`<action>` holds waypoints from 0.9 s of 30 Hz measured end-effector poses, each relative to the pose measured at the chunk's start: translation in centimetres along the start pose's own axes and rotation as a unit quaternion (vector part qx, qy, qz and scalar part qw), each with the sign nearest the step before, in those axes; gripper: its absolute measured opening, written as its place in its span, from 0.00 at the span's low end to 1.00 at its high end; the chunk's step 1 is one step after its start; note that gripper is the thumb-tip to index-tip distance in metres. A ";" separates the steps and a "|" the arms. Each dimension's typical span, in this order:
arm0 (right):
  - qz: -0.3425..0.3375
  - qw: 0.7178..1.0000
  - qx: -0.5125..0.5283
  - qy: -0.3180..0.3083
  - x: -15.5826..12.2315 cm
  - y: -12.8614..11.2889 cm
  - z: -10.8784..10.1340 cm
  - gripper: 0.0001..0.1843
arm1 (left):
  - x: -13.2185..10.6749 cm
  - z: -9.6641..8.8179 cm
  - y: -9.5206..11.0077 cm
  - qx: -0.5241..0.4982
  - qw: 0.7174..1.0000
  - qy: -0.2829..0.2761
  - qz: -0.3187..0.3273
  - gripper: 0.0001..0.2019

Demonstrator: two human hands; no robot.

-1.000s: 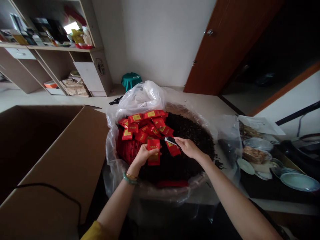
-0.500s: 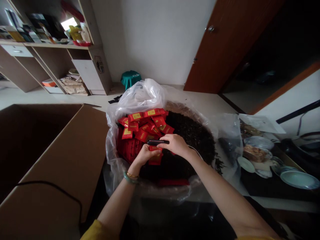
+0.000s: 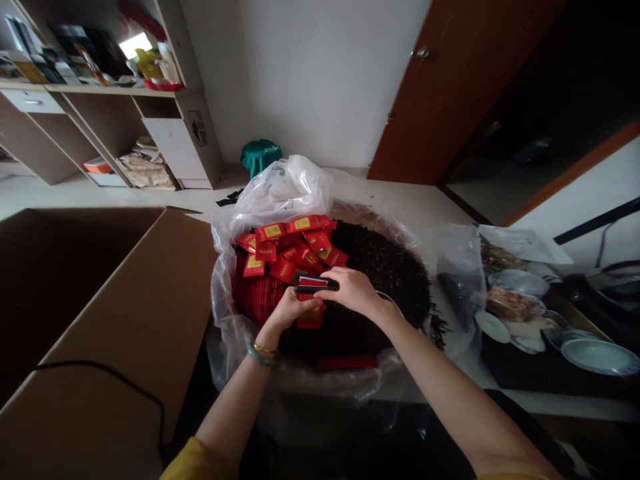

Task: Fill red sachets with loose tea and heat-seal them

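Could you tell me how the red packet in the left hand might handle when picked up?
The red packet probably flexes: it looks thin and flat. Likely light, since the left hand merely pinches it. Flat, so unlikely to roll.

Both forearms extended forward, converging; left hand (image 3: 290, 310) curled, pinching; right hand (image 3: 353, 290) closed, palm down.

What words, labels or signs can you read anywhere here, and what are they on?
Nothing reads clearly.
On the red packets, yellow labels: dark print, too blurred.
In the left hand, one packet: label too blurred.
In the right hand, a dark tool: no marking shows.
On the green stool: white lettering, too small.
On the cabinet, a round sticker: too small.
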State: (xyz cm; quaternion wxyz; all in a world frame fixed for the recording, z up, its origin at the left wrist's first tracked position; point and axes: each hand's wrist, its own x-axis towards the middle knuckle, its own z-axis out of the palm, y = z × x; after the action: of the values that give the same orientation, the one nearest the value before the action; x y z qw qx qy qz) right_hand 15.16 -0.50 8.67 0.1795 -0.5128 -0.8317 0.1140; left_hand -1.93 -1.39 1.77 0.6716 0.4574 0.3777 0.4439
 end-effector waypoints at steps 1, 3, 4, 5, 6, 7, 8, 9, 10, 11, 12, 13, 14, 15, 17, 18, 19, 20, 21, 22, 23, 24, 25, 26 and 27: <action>0.000 1.000 0.000 -0.003 0.0 0.0 -0.1 0.20 | 0.0 0.0 0.0 0.002 1.000 -0.002 0.000 0.18; -0.001 1.000 0.000 -0.007 0.0 0.1 -0.2 0.19 | 0.0 0.1 0.0 0.001 1.000 -0.005 -0.014 0.18; -0.003 1.000 -0.002 -0.006 0.0 0.0 -0.3 0.17 | 0.0 0.1 0.0 -0.001 1.000 -0.004 -0.024 0.18; -0.005 1.000 -0.004 -0.005 0.0 0.0 -0.3 0.16 | 0.0 0.2 0.0 -0.004 0.999 -0.003 -0.032 0.18; -0.008 1.000 -0.009 -0.003 0.0 0.0 -0.2 0.15 | 0.0 0.2 0.0 -0.007 0.999 -0.003 -0.040 0.18; -0.011 1.000 -0.015 0.001 -0.1 0.0 -0.1 0.14 | 0.0 0.2 0.0 -0.010 0.999 -0.004 -0.046 0.19; -0.015 1.000 -0.021 0.005 -0.1 0.0 0.0 0.14 | 0.0 0.2 0.0 -0.012 0.999 -0.006 -0.051 0.19; -0.020 0.999 -0.027 0.010 -0.1 0.0 0.1 0.14 | 0.0 0.2 0.1 -0.011 0.998 -0.008 -0.054 0.19; -0.025 0.999 -0.032 0.016 -0.2 0.1 0.2 0.14 | 0.0 0.2 0.1 -0.008 0.998 -0.011 -0.057 0.19; -0.030 0.999 -0.036 0.021 -0.2 0.2 0.3 0.14 | 0.0 0.2 0.1 -0.001 0.998 -0.010 -0.056 0.19; -0.035 0.998 -0.039 0.027 -0.3 0.3 0.4 0.14 | 0.0 0.1 0.1 0.007 0.999 -0.003 -0.048 0.18; -0.040 0.998 -0.041 0.032 -0.3 0.4 0.5 0.14 | 0.0 0.1 0.2 0.015 0.999 0.009 -0.030 0.18; -0.045 0.997 -0.043 0.036 -0.4 0.5 0.5 0.14 | 0.1 0.1 0.2 0.017 1.000 0.025 -0.004 0.18; -0.049 0.997 -0.044 0.038 -0.4 0.6 0.5 0.14 | 0.1 0.0 0.2 0.014 0.999 0.041 0.027 0.18; -0.054 0.997 -0.044 0.039 -0.4 0.6 0.5 0.14 | 0.2 -0.1 0.3 -0.002 0.994 0.066 0.082 0.21; -0.056 0.997 -0.044 0.040 -0.4 0.6 0.5 0.14 | 0.3 -0.2 0.2 -0.010 0.992 0.074 0.099 0.21; -0.056 0.997 -0.042 0.040 -0.4 0.6 0.5 0.14 | 0.4 -0.2 0.2 -0.012 0.991 0.082 0.109 0.20; -0.055 0.997 -0.041 0.040 -0.4 0.5 0.5 0.14 | 0.4 -0.3 0.2 -0.010 0.989 0.090 0.117 0.19; -0.054 0.997 -0.038 0.039 -0.4 0.4 0.6 0.15 | 0.4 -0.4 0.2 -0.004 0.987 0.098 0.124 0.17; -0.051 0.997 -0.035 0.038 -0.5 0.3 0.6 0.15 | 0.4 -0.4 0.1 0.004 0.986 0.105 0.131 0.16; -0.047 0.998 -0.032 0.035 -0.5 0.2 0.7 0.15 | 0.3 -0.4 0.2 0.013 0.984 0.112 0.137 0.16; -0.043 0.998 -0.028 0.032 -0.6 0.1 0.7 0.15 | 0.3 -0.4 0.2 0.023 0.982 0.118 0.143 0.15; -0.039 0.999 -0.023 0.029 -0.7 0.0 0.8 0.14 | 0.3 -0.4 0.2 0.032 0.981 0.124 0.148 0.14; -0.037 0.999 -0.018 0.025 -0.7 -0.1 0.9 0.14 | 0.2 -0.4 0.3 0.042 0.979 0.129 0.152 0.14; -0.035 0.999 -0.012 0.021 -0.8 -0.1 0.9 0.13 | 0.2 -0.4 0.3 0.051 0.978 0.132 0.155 0.13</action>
State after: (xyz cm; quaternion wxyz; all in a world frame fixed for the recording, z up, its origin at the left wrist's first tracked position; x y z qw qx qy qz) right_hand 14.99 -1.31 7.71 0.1947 -0.4876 -0.8467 0.0862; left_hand -2.34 -1.04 1.91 0.5148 0.4809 0.4098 0.5795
